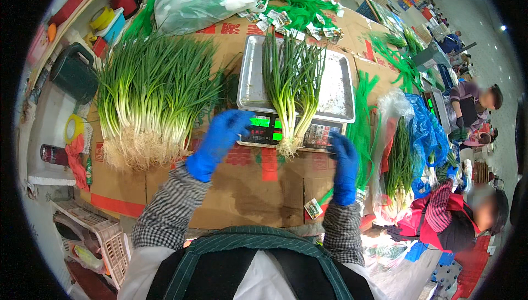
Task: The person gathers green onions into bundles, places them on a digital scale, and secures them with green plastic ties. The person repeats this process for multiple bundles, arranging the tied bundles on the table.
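Observation:
A bunch of green onions with roots (291, 93) lies across the metal tray (338, 112) of a digital scale, its roots hanging over the keypad. My left hand (222, 141), in a blue glove, is at the left end of the scale's lit display (260, 121), fingers spread and holding nothing that I can see. At the scale's right corner is my right hand (343, 163), also gloved in blue, with fingers curled loosely and no item visible in it. A large pile of green onions (152, 97) lies to the left, roots towards me.
Green mesh netting (365, 135) lies right of the scale; more netting with labels (305, 9) and a clear plastic bag (202, 2) are beyond it. A small label (313, 208) lies near the front edge. Co-workers (449, 217) are at the right, beside bagged onions (399, 163).

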